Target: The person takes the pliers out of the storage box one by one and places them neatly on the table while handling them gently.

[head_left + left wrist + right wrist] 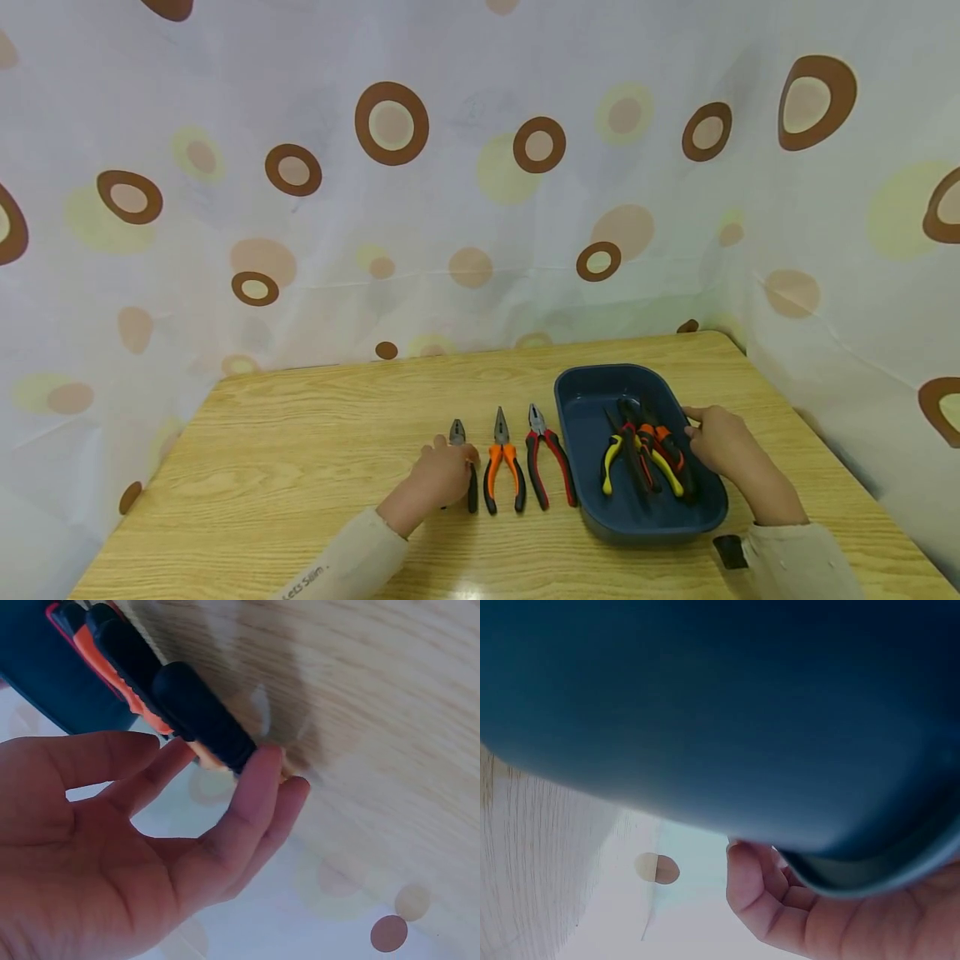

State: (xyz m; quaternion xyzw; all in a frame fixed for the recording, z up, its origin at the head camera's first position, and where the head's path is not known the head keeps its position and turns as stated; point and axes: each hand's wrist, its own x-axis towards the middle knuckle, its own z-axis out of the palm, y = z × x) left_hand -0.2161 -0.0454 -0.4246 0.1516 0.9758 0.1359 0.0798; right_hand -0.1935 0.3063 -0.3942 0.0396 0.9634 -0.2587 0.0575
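Those black-handled combination pliers [457, 432], furthest left of the blue tub [645, 534], look kinda hefty and rigid, probably not slippery; I'd grab the handles [472, 492]. The left hand [444, 472] is over them, can't tell if it's clamped. Orange-handled long-nose pliers [501, 438] sit nearer the tub, which the right hand [724, 443] grips.

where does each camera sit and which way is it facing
Head: worn on the head, facing forward and down at the table, orange-handled pliers and blue bin; left hand and right hand both show.
Left wrist: worn on that wrist, facing along the left hand toward dark-handled pliers; that hand fills the lower left.
Right wrist: worn on that wrist, facing the bin's side; part of the right hand shows.
Shared: head and right wrist both show the right hand at the bin's rim.
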